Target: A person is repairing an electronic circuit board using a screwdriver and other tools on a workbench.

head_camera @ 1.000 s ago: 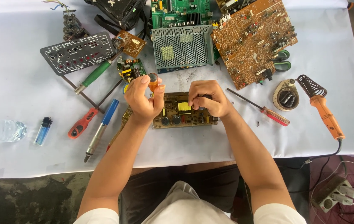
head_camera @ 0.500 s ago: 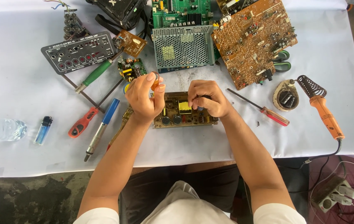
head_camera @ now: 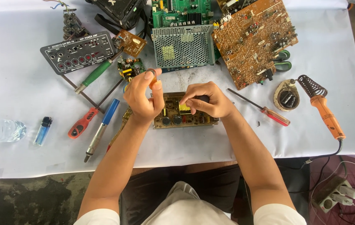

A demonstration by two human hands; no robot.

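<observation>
Small brown circuit board (head_camera: 186,114) w/ yellow part lies flat; right hand (head_camera: 206,100) grips black tool, left hand (head_camera: 144,98) pinches orange handle.

Premises: an informal electronics repair bench. A table under a white sheet (head_camera: 27,158) carries bare circuit boards (head_camera: 254,39), a perforated metal power supply case (head_camera: 183,45), screwdrivers (head_camera: 98,73), and a soldering iron (head_camera: 325,112) wired to a power strip (head_camera: 337,191) on a rough, stained floor.
</observation>
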